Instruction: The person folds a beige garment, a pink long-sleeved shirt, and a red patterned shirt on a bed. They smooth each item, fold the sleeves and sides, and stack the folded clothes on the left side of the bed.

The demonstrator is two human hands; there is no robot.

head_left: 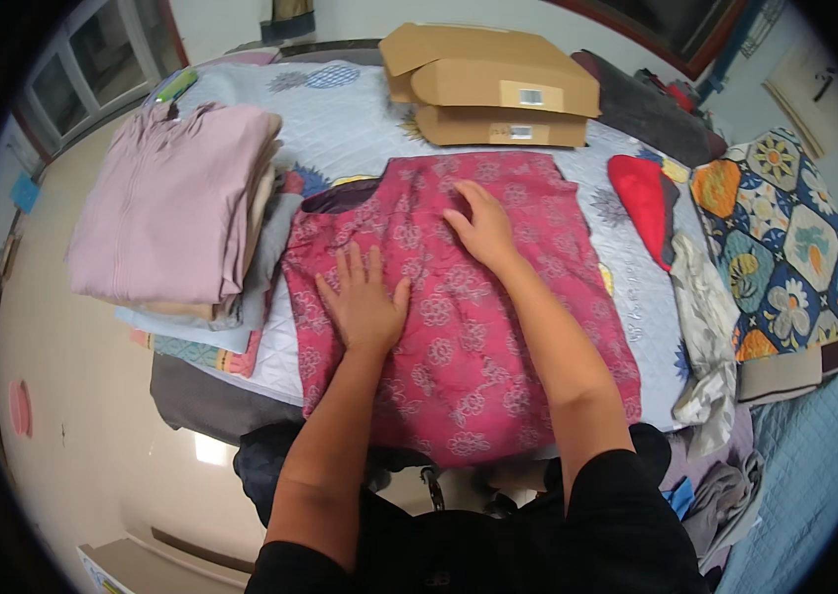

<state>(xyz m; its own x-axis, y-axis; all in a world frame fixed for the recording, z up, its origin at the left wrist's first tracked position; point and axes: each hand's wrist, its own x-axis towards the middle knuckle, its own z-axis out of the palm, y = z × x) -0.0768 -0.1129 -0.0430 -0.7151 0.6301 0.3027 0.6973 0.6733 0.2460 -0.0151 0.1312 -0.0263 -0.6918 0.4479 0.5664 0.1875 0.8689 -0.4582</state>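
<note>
Your pink flowered cloth (459, 327) lies spread flat on the pale quilted cover (360, 119) right in front of you, and its near edge hangs over the side by your body; if you push too hard toward yourself, I think it could slide off onto the floor, because so much of it already droops there. Your left hand (365, 302) is open and flat, fingers spread, pressing on the left middle of the cloth; your right hand (483, 230) is open and flat too, resting higher up near the top; neither hand is gripping anything. If your hands pull different ways, the cloth may bunch up between them. The tall pile of folded clothes (176, 213), with a pale purple one on top, sits just beside the cloth on your left and touches its edge; a wide sweep of your left arm could knock it crooked. The two brown cardboard boxes (493, 89) stand just past the top edge, so there is little room to push the cloth away from you. The patterned blanket (785, 247) is well off to your right; the red cloth (642, 198) and the crumpled pale cloth (706, 337) lie closer on the right and could get caught up.
</note>
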